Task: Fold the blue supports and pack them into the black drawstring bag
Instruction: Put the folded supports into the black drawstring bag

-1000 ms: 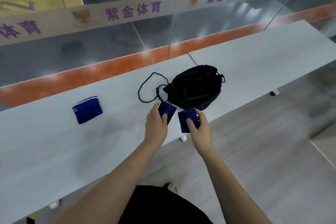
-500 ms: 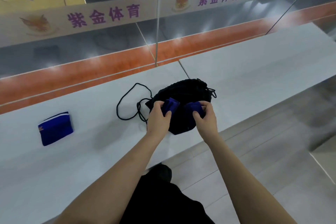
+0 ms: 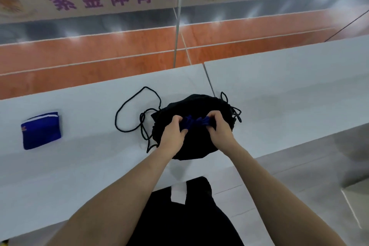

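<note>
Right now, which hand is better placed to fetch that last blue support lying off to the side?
Probably the left hand. The folded blue support lies on the table's left side, while the right hand would have to cross over the black bag. Both hands are busy pressing blue fabric at the bag.

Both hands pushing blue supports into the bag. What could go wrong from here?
1. Left hand and right hand both grip blue supports, so nothing holds the black drawstring bag open; they may bunch at its mouth.
2. The cord loop lies loose and could snag.
3. The folded support lies apart and may be forgotten.
</note>
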A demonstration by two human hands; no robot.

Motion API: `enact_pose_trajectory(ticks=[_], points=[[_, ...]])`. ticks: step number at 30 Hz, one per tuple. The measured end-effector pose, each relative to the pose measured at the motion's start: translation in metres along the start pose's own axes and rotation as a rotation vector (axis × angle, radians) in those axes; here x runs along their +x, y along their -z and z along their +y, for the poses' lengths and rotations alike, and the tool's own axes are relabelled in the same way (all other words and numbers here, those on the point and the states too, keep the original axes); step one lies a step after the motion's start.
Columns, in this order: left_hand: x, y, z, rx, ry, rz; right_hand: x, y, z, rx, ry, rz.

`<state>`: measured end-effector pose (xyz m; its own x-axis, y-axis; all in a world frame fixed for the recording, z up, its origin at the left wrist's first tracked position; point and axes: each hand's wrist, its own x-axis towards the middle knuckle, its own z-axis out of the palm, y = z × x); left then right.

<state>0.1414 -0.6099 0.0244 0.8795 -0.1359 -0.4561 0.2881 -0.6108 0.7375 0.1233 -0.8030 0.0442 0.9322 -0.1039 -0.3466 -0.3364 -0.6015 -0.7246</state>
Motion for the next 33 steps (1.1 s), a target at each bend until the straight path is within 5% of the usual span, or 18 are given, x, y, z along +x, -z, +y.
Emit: enact_pose_trajectory(ticks=[8,16,26,33], points=[[0.009,-0.008,0.001,0.463,-0.027,-0.030,0.043,0.021,0.014,-0.401,0.168,-0.284],[0.030,-0.028,-0.004,0.740,0.012,-0.046,0.079,0.010,0.031,-0.646,0.308,-0.380],[0.028,-0.047,-0.001,0.688,0.036,0.181,0.087,-0.007,0.049,-0.767,0.512,-0.287],[-0.006,-0.036,0.011,0.558,-0.020,0.330,0.055,0.000,0.028,-0.584,0.587,-0.121]])
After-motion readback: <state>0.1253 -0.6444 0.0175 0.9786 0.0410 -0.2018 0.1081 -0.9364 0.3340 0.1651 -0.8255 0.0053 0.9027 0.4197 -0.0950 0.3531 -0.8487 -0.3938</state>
